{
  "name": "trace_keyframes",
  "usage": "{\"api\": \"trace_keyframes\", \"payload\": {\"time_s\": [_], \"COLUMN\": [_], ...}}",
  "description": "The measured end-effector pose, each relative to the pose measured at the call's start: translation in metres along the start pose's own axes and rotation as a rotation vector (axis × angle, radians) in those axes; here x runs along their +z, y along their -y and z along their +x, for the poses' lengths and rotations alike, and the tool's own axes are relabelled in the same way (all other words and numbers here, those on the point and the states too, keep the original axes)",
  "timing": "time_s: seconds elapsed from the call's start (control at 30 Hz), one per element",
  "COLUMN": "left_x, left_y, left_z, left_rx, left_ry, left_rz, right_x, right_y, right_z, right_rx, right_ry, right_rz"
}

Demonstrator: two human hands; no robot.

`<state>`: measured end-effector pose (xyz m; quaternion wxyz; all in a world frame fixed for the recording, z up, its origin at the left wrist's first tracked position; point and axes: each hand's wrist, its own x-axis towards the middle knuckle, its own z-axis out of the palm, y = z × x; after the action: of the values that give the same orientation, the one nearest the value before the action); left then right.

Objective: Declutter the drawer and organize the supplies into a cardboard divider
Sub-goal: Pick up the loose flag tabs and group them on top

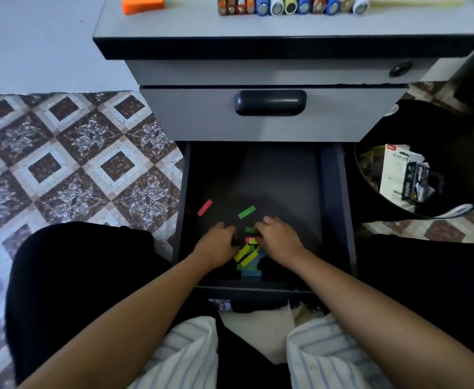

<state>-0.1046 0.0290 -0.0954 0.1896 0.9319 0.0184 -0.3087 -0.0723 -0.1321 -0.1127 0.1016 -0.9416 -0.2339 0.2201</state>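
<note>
The bottom drawer [334, 197] is pulled out, its dark floor strewn with small coloured sticky flags. A heap of yellow, green, pink and blue flags [248, 255] lies near the drawer's front. One pink flag [204, 207] and one green flag [246, 212] lie apart, further back. Both hands are inside the drawer at the heap. My left hand [219, 244] has curled fingers at the heap's left edge. On the heap's right, my right hand [279, 237] curls its fingers over the flags. Whether either hand pinches a flag is hidden. No cardboard divider is in view.
A grey cabinet top [179, 23] carries an orange block [143, 4] and a row of batteries [290, 4]. The drawer above [270, 102] is closed. A black bin [426, 175] with stapler packaging stands to the right. Patterned floor lies left; my knees flank the drawer.
</note>
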Motion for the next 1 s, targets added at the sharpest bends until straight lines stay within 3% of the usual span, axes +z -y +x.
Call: {"api": "trace_keyframes", "payload": {"time_s": [0.1, 0.2, 0.43, 0.53, 0.8, 1.0], "left_x": [0.007, 0.015, 0.007, 0.001, 0.0, 0.001], "left_y": [-0.009, -0.013, 0.001, 0.004, 0.003, 0.004], "left_z": [0.0, 0.001, 0.005, 0.005, 0.005, 0.005], "left_rx": [0.064, 0.064, -0.019, -0.05, -0.085, -0.096], "left_ry": [0.056, 0.064, 0.069, 0.04, 0.057, 0.082], "left_rz": [0.112, 0.172, -0.127, -0.199, -0.328, -0.329], "right_x": [0.003, 0.004, 0.0, -0.003, -0.002, 0.003], "right_y": [-0.007, -0.008, -0.021, -0.024, -0.012, -0.017], "right_z": [-0.008, -0.013, -0.017, -0.019, -0.02, -0.028], "right_rx": [-0.035, 0.025, 0.164, 0.135, -0.119, -0.107], "right_ry": [0.063, 0.031, 0.027, 0.026, 0.109, 0.174], "right_rz": [-0.087, -0.01, 0.323, 0.38, 0.074, -0.018]}}
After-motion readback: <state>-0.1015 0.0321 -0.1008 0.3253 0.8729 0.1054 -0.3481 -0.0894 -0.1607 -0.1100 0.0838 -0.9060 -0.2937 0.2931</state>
